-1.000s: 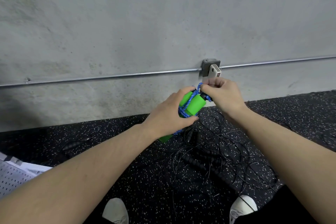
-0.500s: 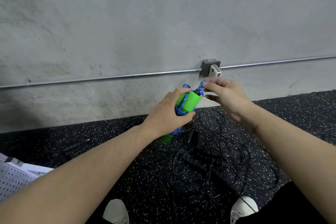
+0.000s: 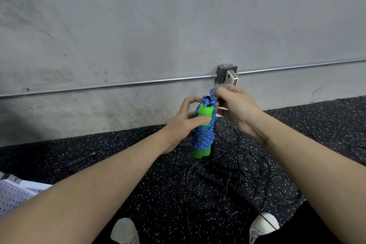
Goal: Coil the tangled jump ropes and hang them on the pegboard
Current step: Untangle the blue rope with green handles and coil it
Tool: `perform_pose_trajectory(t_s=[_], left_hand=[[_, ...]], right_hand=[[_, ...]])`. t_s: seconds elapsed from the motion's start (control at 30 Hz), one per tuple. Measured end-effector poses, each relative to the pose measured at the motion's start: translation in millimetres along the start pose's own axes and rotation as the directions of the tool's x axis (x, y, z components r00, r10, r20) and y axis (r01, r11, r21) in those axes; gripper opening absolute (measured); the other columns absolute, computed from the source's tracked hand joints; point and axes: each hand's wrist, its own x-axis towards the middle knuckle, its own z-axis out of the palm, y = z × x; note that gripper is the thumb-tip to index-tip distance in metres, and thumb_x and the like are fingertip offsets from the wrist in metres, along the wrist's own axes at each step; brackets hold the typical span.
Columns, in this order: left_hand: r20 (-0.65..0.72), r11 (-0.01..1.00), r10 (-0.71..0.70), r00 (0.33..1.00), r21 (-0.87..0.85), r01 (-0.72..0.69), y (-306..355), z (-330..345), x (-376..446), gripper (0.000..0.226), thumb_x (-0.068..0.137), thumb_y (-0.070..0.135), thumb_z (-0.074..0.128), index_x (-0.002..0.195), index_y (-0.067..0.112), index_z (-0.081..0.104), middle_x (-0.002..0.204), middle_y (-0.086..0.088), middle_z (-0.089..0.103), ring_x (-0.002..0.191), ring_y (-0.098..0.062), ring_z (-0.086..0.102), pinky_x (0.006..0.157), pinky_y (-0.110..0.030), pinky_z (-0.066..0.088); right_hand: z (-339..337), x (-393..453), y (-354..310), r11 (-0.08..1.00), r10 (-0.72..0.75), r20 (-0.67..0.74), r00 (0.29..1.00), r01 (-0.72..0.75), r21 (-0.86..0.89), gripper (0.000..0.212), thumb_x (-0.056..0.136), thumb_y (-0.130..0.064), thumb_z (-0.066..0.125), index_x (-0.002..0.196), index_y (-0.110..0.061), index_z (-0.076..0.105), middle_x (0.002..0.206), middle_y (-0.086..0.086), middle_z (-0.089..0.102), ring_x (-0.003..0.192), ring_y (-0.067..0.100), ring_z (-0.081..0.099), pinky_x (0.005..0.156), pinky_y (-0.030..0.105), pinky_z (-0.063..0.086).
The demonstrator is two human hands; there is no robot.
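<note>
A: The pegboard (image 3: 13,197) lies on the floor far left. The left hand (image 3: 183,123) curls its grip round the upright green handles (image 3: 203,130); its thumb should keep the blue rope (image 3: 202,138) wraps pinned.

B: And the right hand (image 3: 233,107) pinches the top loop — best pulled snug. A second ago the bundle tilted; now it stands upright, still held above the black tangle (image 3: 227,174).
</note>
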Motion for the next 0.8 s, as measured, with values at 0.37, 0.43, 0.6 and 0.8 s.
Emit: perform_pose_trajectory(t_s=[0.37,0.43,0.6,0.8], left_hand=[[-0.125,0.998,-0.015,0.992,-0.054,0.009,5.4,10.8,-4.7,0.034,0.086,0.043,0.072,0.119,0.043,0.063,0.115,0.0,0.072,0.105,-0.021,0.069,0.105,-0.052,0.051],[-0.046,0.971,-0.14,0.989,-0.203,0.128,9.9,9.1,-4.9,0.033,0.094,0.045,0.068,0.121,0.027,0.061,0.107,-0.011,0.071,0.098,-0.036,0.068,0.102,-0.067,0.047],[0.107,0.894,-0.324,0.94,-0.289,0.341,25.4,10.4,-10.6,0.061,0.09,0.057,0.058,0.13,0.011,0.063,0.108,-0.019,0.073,0.082,-0.034,0.072,0.079,-0.046,0.061],[0.094,0.904,-0.353,0.931,-0.221,0.366,26.3,13.1,-11.3,0.054,0.1,0.06,0.047,0.102,0.012,0.072,0.096,-0.015,0.074,0.067,-0.027,0.071,0.063,-0.032,0.059]], right_hand=[[12.6,-4.0,0.5,0.997,-0.04,-0.027,0.999,0.041,0.068,0.028,0.086,0.001,0.063,0.069,-0.02,0.055,0.059,-0.004,0.049,0.046,0.006,0.039,0.052,0.021,0.041],[10.6,-3.4,0.9,0.99,-0.102,-0.067,0.993,0.108,0.087,0.028,0.086,0.001,0.064,0.069,-0.02,0.058,0.062,-0.004,0.053,0.048,0.005,0.039,0.054,0.021,0.039],[4.0,-3.0,2.8,0.984,-0.164,-0.098,0.982,0.17,0.058,0.021,0.087,-0.003,0.068,0.076,-0.021,0.066,0.065,-0.006,0.056,0.051,0.003,0.037,0.053,0.019,0.034],[2.7,-3.8,4.5,0.99,-0.131,-0.053,0.99,0.133,0.042,0.021,0.089,-0.004,0.064,0.078,-0.022,0.065,0.069,-0.006,0.053,0.045,0.001,0.033,0.043,0.014,0.029]])
